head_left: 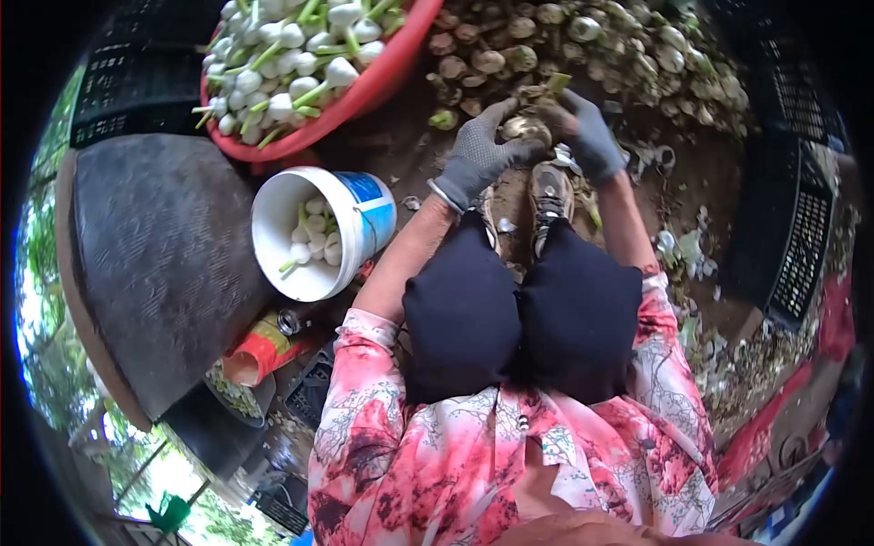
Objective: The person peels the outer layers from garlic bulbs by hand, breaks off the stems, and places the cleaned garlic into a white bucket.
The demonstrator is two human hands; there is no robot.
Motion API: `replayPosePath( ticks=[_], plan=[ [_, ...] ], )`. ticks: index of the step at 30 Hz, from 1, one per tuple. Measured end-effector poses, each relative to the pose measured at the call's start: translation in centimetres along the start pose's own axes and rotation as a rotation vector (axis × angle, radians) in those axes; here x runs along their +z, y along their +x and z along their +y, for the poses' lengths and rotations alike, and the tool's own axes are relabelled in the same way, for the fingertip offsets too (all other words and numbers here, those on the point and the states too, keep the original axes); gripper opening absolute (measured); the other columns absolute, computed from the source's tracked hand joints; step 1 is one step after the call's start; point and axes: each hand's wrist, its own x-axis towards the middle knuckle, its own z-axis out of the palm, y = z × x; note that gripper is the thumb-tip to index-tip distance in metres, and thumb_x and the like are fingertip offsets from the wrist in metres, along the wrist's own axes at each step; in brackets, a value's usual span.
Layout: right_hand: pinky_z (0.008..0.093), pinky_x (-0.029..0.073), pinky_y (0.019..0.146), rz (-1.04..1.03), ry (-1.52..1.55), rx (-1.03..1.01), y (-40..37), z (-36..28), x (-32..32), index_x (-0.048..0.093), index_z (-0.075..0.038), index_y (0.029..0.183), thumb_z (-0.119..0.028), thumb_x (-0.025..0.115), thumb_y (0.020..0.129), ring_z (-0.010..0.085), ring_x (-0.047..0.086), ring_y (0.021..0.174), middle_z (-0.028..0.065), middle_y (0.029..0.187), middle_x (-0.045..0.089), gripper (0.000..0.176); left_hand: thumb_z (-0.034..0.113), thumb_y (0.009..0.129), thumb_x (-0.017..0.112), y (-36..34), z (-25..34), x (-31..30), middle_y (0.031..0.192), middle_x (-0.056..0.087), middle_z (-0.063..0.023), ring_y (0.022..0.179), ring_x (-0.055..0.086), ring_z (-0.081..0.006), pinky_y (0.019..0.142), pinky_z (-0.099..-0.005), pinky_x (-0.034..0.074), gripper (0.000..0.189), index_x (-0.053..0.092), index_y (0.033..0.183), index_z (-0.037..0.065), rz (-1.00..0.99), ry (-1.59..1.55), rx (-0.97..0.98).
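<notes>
A person in a pink floral shirt (pixel 473 455) and dark trousers (pixel 464 309) is to the right of the white bucket (pixel 275 227), knees bent, with shoes (pixel 549 193) on the bare ground (pixel 405 155). Above and to the right of the bucket spreads a broad heap of brownish garlic (pixel 628 55). Left of the bucket is a large dark sheet (pixel 164 255) with a curved brown edge. Just above the bucket is a red basin (pixel 390 86), piled with clean white bulbs (pixel 300 62) on short green stems. Well apart on the bucket's right stands a black crate (pixel 801 237). The bucket, with a blue label on its side, holds a smaller batch of pale bulbs (pixel 317 238). Just below it lies a red and yellow container (pixel 264 350). Both hands wear grey gloves, up and to the right of the bucket by the heap's near edge. The left hand (pixel 478 156) has its grip closed around a garlic bulb (pixel 526 130). The right hand (pixel 596 141) is curled just beside that bulb; its fingertips are blurred, so I cannot tell whether its grip is clenched on anything
</notes>
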Motion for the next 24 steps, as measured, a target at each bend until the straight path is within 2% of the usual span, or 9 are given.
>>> replayPosePath(
  ticks=[2, 5, 10, 13, 14, 21, 22, 23, 24],
  plan=[
    [0.0223, 0.047, 0.067, -0.046, 0.125, -0.105, 0.3, 1.1, 0.7, 0.063, 0.002, 0.104, -0.02, 0.066, 0.084, 0.0054, 0.055, 0.076, 0.0003, 0.087, 0.063, 0.03, 0.022, 0.068, 0.079, -0.5, 0.1, 0.6, 0.111, 0.059, -0.0118, 0.096, 0.059, -0.0149, 0.08, -0.0265, 0.05, 0.072, 0.046, 0.126, -0.004, 0.105, 0.319, 0.224],
    [0.0219, 0.047, 0.069, -0.032, 0.164, -0.052, 0.3, 1.8, 0.5, 0.063, 0.001, 0.106, -0.02, 0.065, 0.085, 0.0053, 0.055, 0.078, 0.0006, 0.09, 0.064, 0.03, 0.026, 0.064, 0.082, -0.3, -0.7, 0.2, 0.108, 0.059, -0.0113, 0.094, 0.06, -0.0153, 0.079, -0.0262, 0.051, 0.075, 0.048, 0.123, -0.005, 0.048, -0.165, -0.092],
    [0.0216, 0.047, 0.072, -0.1, 0.212, -0.08, -1.5, 0.4, 0.4, 0.062, 0.001, 0.107, -0.019, 0.063, 0.087, 0.0056, 0.056, 0.082, 0.0003, 0.094, 0.064, 0.029, 0.039, 0.074, 0.073, -1.2, -0.4, -0.8, 0.095, 0.062, -0.0082, 0.076, 0.062, -0.0142, 0.066, -0.0228, 0.053, 0.066, 0.05, 0.119, -0.003, -0.068, -0.596, -0.241],
    [0.0217, 0.047, 0.072, -0.135, 0.214, -0.138, -2.1, 0.0, 0.2, 0.062, 0.001, 0.107, -0.019, 0.064, 0.086, 0.0058, 0.056, 0.082, 0.0006, 0.093, 0.064, 0.029, 0.052, 0.077, 0.066, -1.2, -0.1, 0.6, 0.09, 0.064, -0.0091, 0.069, 0.063, -0.0163, 0.059, -0.0257, 0.053, 0.068, 0.052, 0.117, -0.001, 0.113, -1.139, -0.468],
    [0.0212, 0.047, 0.072, -0.174, 0.257, -0.119, -2.4, 0.3, 0.0, 0.062, 0.002, 0.107, -0.017, 0.064, 0.086, 0.0054, 0.055, 0.08, 0.0004, 0.092, 0.064, 0.028, 0.055, 0.083, 0.056, -0.8, -1.0, -1.6, 0.093, 0.064, -0.0115, 0.075, 0.065, -0.0205, 0.057, -0.0283, 0.055, 0.059, 0.056, 0.109, 0.002, -0.38, -1.438, -0.486],
    [0.0177, 0.043, 0.062, -0.096, 0.503, -0.079, -2.5, 2.1, 0.4, 0.059, 0.004, 0.107, -0.016, 0.055, 0.091, 0.0024, 0.051, 0.071, -0.0024, 0.084, 0.061, 0.027, 0.064, 0.083, 0.048, -0.6, 0.0, -0.7, 0.086, 0.064, -0.0055, 0.07, 0.063, -0.0175, 0.06, -0.0276, 0.053, 0.063, 0.058, 0.102, 0.004, 0.04, -0.939, -0.482],
    [0.0162, 0.041, 0.058, -0.008, 0.219, -0.26, -2.5, 2.7, 0.7, 0.059, 0.004, 0.103, -0.017, 0.049, 0.093, 0.0016, 0.048, 0.067, -0.0032, 0.08, 0.059, 0.025, 0.064, 0.082, 0.051, -0.6, -0.9, -1.2, 0.09, 0.063, -0.0053, 0.081, 0.062, -0.0157, 0.069, -0.0292, 0.051, 0.063, 0.059, 0.102, 0.004, 0.014, -0.704, -0.404],
    [0.0184, 0.041, 0.061, 0.021, 0.543, -0.052, -1.5, 5.3, 0.5, 0.06, 0.002, 0.095, -0.02, 0.047, 0.094, 0.0035, 0.048, 0.068, -0.0018, 0.078, 0.058, 0.026, 0.056, 0.077, 0.061, -0.5, -1.7, -1.0, 0.094, 0.062, -0.0071, 0.086, 0.06, -0.0168, 0.075, -0.0293, 0.05, 0.061, 0.058, 0.106, 0.003, 0.064, -0.42, -0.258],
    [0.0202, 0.042, 0.063, 0.068, 0.417, -0.037, -1.1, 7.1, 0.5, 0.06, 0.002, 0.092, -0.02, 0.046, 0.094, 0.0049, 0.048, 0.07, -0.0007, 0.078, 0.059, 0.026, 0.049, 0.072, 0.071, -0.5, -2.2, -0.8, 0.099, 0.061, -0.0089, 0.092, 0.059, -0.018, 0.08, -0.0294, 0.049, 0.062, 0.058, 0.11, 0.002, 0.147, -0.121, -0.139]
  ],
)
